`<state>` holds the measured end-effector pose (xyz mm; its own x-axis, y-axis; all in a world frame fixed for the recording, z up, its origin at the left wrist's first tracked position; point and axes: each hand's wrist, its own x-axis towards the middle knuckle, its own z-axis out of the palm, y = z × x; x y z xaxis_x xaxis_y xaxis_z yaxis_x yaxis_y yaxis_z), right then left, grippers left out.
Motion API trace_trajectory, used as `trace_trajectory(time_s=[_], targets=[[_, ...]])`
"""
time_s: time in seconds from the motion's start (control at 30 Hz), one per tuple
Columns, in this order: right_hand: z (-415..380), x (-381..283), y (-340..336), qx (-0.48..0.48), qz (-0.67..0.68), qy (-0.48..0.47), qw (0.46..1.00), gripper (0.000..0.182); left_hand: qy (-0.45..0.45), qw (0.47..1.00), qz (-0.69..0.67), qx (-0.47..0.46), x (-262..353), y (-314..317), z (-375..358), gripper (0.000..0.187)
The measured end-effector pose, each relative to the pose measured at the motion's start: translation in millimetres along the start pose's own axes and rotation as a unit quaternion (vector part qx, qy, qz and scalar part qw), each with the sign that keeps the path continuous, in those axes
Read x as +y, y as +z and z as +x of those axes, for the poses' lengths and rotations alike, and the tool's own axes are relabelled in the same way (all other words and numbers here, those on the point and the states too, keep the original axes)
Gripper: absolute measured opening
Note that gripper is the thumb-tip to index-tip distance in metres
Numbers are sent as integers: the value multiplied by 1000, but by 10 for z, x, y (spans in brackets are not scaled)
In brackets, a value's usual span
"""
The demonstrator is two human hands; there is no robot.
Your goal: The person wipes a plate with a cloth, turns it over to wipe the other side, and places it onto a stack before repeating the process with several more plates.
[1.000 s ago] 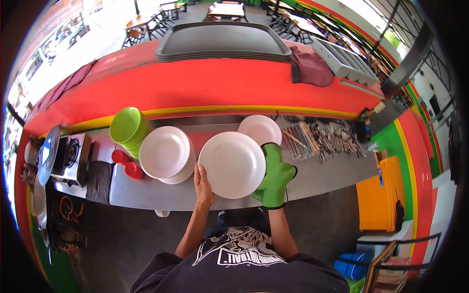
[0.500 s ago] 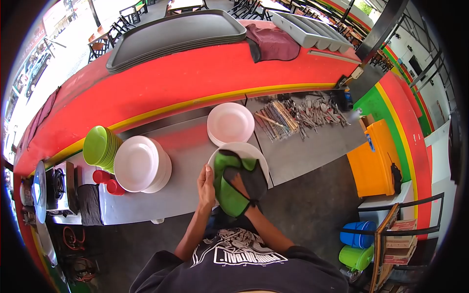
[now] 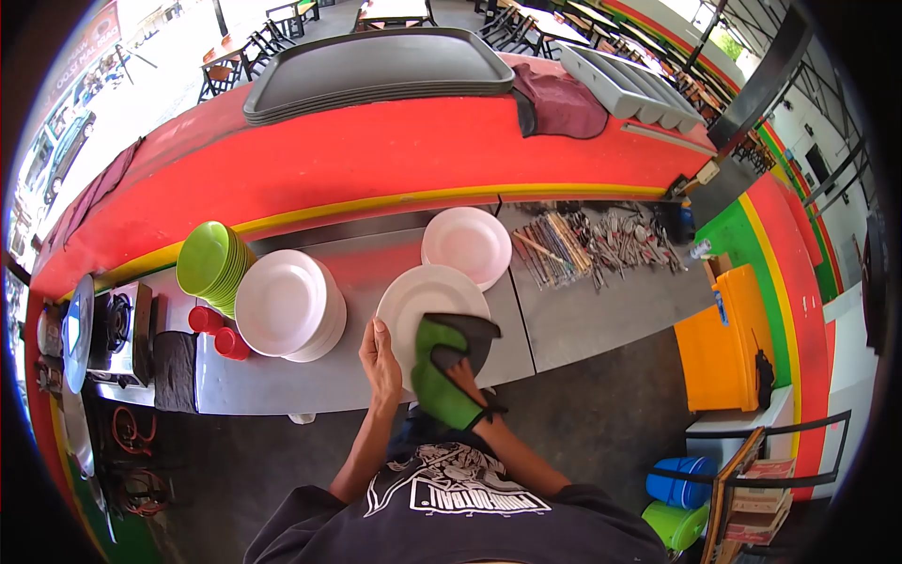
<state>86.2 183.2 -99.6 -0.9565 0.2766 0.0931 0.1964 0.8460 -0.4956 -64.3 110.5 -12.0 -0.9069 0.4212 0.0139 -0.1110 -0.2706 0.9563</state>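
Observation:
Upright in front of me, a white plate is gripped at its left edge by my left hand. My right hand is closed on a green and black cloth, which lies against the lower right part of the plate's face. The cloth hides part of my right fingers. Just behind the held plate, a small stack of white plates rests on the steel table. To the left stand a taller stack of white plates and a stack of green bowls.
Two red cups sit near the bowls, with a gas stove further left. Loose cutlery and chopsticks lie on the table at right. Black trays rest on the red wall.
The cloth has slid down and right over the plate, uncovering more of its upper left face. The whole view has shifted slightly; my left hand keeps its hold on the plate.

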Motion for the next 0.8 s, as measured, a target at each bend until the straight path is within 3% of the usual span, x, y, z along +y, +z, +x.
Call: trace_trajectory(time_s=[0.07,0.17,0.2,0.3,0.47,0.63,0.67,0.8], targets=[[51,-61,227,63,39,-85,994,49,-13,1000,-9,-23,-38,-50,-1,43],[272,-210,73,140,51,-118,982,48,-49,996,-44,-58,-141,-117,-4,42],[366,-432,-294,163,54,-55,984,46,-61,994,-61,-63,-149,-102,-23,42],[463,-137,-287,114,47,21,992,48,-77,994,-50,-60,-63,-65,-69,43],[629,32,-362,261,-19,-2,965,45,-50,997,-29,-45,-1,-208,-66,44],[359,-86,-216,209,-61,-1,976,44,-33,998,-45,-7,82,-296,-6,45],[247,143,124,82,-90,17,992,44,-25,999,-48,1,116,-280,4,46],[234,-103,366,101,-4,-65,993,46,-28,999,-35,-13,134,-294,36,45]])
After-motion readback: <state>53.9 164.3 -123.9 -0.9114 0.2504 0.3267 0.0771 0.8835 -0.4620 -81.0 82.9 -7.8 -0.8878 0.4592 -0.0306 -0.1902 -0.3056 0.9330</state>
